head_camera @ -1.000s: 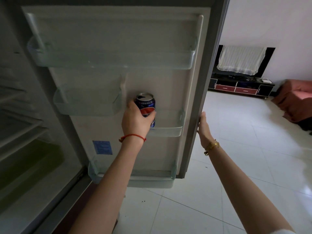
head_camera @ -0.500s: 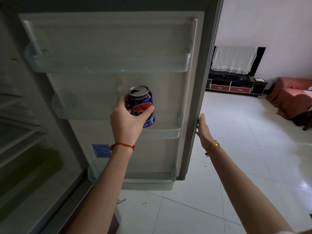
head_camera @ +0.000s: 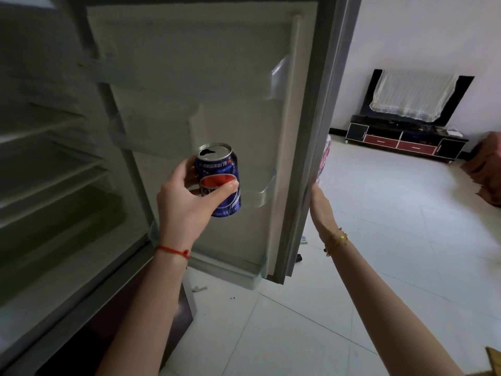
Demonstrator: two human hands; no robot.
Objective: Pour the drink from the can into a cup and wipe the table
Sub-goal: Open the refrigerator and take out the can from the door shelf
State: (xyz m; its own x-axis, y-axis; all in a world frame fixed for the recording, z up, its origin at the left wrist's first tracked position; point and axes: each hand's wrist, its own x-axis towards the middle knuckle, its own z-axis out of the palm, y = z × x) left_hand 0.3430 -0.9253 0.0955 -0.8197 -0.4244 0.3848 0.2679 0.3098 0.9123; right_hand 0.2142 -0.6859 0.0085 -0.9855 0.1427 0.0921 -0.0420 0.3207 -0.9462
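Grip: left hand [head_camera: 187,202] wraps can [head_camera: 219,180], upright, opened top | right hand [head_camera: 320,204] flat on fridge door [head_camera: 306,185] edge | next: shut door.

Glossy metal can [head_camera: 219,180], clear plastic door shelves [head_camera: 267,191], shiny smooth floor tiles [head_camera: 379,213], lacy cloth [head_camera: 412,97].
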